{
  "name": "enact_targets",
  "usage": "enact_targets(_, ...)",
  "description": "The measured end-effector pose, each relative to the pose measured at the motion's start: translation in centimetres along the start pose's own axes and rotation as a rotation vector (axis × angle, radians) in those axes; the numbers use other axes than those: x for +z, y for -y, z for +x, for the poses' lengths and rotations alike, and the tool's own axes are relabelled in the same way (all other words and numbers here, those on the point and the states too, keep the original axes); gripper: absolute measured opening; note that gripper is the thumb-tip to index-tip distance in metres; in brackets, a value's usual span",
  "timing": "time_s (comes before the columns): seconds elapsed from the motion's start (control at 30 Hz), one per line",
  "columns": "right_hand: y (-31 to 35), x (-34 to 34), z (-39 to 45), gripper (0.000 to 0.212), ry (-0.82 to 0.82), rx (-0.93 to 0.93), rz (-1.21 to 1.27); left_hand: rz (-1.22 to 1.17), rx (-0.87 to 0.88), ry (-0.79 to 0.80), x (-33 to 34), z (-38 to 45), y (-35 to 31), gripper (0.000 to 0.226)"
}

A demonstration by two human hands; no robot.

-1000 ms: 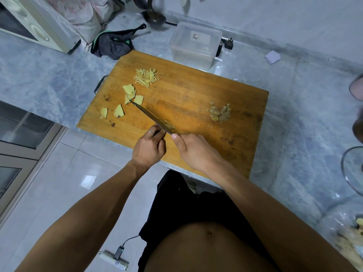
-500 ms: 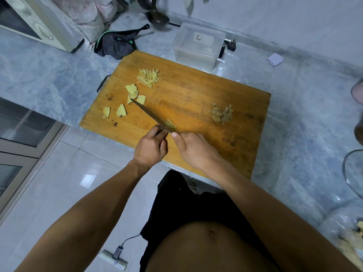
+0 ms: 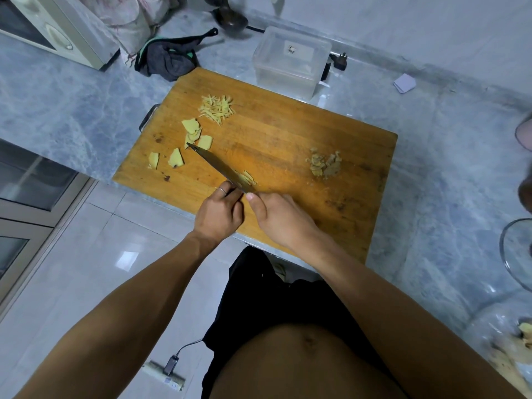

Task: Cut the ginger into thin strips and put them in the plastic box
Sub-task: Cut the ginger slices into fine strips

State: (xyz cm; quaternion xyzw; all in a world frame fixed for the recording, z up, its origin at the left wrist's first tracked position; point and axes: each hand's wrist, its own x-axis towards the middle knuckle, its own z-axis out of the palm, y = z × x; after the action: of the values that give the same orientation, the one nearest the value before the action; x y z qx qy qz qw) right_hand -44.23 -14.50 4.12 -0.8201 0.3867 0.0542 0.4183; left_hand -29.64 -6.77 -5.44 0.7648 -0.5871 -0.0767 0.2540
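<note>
A wooden cutting board (image 3: 288, 133) lies on the marble counter. My right hand (image 3: 279, 217) grips the handle of a knife (image 3: 213, 162), whose blade runs diagonally to the far left. My left hand (image 3: 220, 211) presses curled fingertips against the blade's left side, over a ginger slice that is mostly hidden. A few fresh strips (image 3: 247, 178) lie just right of the blade. A pile of thin ginger strips (image 3: 216, 108) sits at the far left of the board, with flat ginger slices (image 3: 191, 128) beside it. The clear plastic box (image 3: 283, 79) stands behind the board.
Brownish ginger peelings (image 3: 325, 165) lie on the board's right half. Beyond the board are a dark cloth (image 3: 167, 59), a ladle (image 3: 230, 18), a microwave (image 3: 51, 27), a plug (image 3: 339, 60) and a white card (image 3: 404, 82). A glass bowl (image 3: 515, 249) stands at the right edge.
Both hands and the knife stay at the same spot on the board's near edge. Only the view has shifted slightly.
</note>
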Motion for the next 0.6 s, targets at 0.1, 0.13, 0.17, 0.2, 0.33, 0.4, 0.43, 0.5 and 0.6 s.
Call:
enact_targets(0.1,0.0,0.1,0.0,0.049,-0.013,-0.014,0.011,0.000,-0.002,-0.003,0.0,0.0,0.0,0.029)
enact_targets(0.13,-0.1,0.0,-0.1,0.048,-0.011,-0.013,0.009,-0.003,0.001,-0.002,0.0,0.0,0.0,0.029)
enact_targets(0.17,-0.1,-0.1,-0.2,0.047,-0.007,-0.012,0.003,-0.006,0.006,-0.003,0.1,0.0,0.0,0.031)
enact_targets(0.2,-0.2,-0.3,-0.4,0.045,-0.003,-0.011,-0.008,-0.009,0.011,-0.007,0.1,-0.1,0.1,0.031)
enact_targets(0.33,-0.2,-0.6,-1.0,0.042,-0.002,-0.010,-0.023,-0.002,0.015,-0.014,0.2,-0.1,0.2,0.034)
enact_targets(0.4,-0.4,-0.6,-0.9,0.044,0.001,0.000,-0.014,0.005,0.013,-0.016,0.3,-0.1,0.2,0.036)
enact_targets(0.43,-0.4,-0.5,-0.8,0.046,0.002,0.003,-0.011,0.005,0.011,-0.021,0.3,-0.1,0.2,0.037)
enact_targets(0.5,-0.3,-0.4,-0.6,0.047,0.000,0.009,-0.008,0.005,0.003,-0.031,0.2,-0.1,0.1,0.036)
enact_targets(0.6,-0.1,-0.2,-0.5,0.045,-0.001,0.012,0.001,0.004,0.006,-0.028,0.0,0.0,-0.2,0.028)
